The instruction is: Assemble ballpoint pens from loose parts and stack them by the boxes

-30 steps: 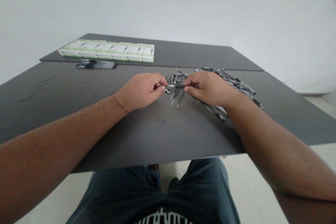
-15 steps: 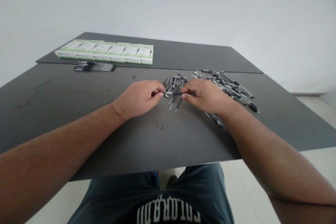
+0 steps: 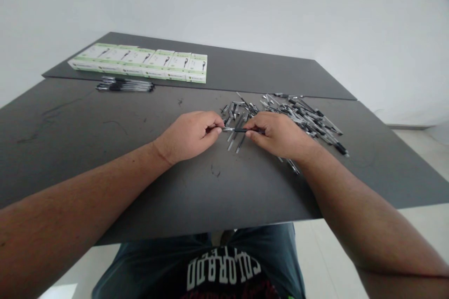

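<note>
A slim pen (image 3: 240, 130) with a dark grip spans the gap between two hands over the grey tabletop (image 3: 157, 210), lying roughly level and crosswise. The left hand (image 3: 191, 135) pinches its silvery end between thumb and fingertips; the right hand (image 3: 280, 134) grips it around the dark part, the fingers (curled in close) hiding its far end. Whether the pen touches anything beneath it, I cannot tell.

Just beyond the pen lies a cluster of short pieces (image 3: 232, 109), dark and silvery, too small to make out. Several thin rods (image 3: 232, 141) pass below it. To its right, partly behind the right hand, spreads a loose heap of pens (image 3: 312, 121). Well to its left and farther off lie a neat bundle of pens (image 3: 124, 85) and, beyond that, a row of white-and-green boxes (image 3: 140, 61).
</note>
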Tool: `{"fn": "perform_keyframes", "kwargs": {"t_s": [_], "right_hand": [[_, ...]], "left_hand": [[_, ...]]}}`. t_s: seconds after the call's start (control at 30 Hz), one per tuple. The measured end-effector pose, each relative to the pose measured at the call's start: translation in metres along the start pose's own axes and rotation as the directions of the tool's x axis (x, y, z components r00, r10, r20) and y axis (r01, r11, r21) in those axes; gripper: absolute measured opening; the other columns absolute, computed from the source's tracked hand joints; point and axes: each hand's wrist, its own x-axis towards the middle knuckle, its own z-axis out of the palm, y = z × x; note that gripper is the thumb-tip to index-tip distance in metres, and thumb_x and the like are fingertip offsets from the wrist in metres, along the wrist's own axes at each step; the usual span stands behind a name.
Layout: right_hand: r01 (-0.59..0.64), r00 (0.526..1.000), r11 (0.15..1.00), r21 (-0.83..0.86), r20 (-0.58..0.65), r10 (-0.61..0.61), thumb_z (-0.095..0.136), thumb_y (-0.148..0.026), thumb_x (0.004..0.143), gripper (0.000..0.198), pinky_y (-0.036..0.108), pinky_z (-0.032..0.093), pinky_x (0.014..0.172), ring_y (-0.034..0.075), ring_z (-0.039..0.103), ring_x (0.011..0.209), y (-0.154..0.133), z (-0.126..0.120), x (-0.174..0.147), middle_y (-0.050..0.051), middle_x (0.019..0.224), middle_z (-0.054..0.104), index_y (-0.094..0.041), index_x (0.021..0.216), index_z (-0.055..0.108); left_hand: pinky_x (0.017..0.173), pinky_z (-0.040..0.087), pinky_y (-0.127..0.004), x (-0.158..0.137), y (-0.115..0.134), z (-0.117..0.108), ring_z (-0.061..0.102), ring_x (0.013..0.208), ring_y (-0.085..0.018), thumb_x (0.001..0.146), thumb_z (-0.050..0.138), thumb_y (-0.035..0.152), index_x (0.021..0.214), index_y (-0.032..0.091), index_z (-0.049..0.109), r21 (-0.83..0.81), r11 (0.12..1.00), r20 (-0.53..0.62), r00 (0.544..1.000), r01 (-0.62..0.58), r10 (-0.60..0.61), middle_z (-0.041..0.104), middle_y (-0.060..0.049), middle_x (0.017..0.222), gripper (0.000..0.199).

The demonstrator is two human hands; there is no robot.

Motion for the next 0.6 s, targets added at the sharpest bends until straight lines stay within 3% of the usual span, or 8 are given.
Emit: {"fn": "perform_keyframes", "kwargs": {"t_s": [0.6], "right_hand": [[0.0, 1.0, 0.999, 0.036, -0.006, 0.0, 0.072, -0.027, 0.106, 0.016, 0.037, 0.057, 0.093, 0.026, 0.078, 0.1, 0.0007, 0.0011, -0.0019, 0.008, 0.104, 0.086, -0.024, 0.113, 0.087]], "left_hand": [[0.083, 0.058, -0.035, -0.0002, -0.0014, 0.0034, 0.08, 0.089, -0.023, 0.105, 0.06, 0.035, 0.112, 0.021, 0.082, -0.05, 0.999, -0.003, 1.0, 0.003, -0.003, 0.087, -0.006, 0.1, 0.027]]}}
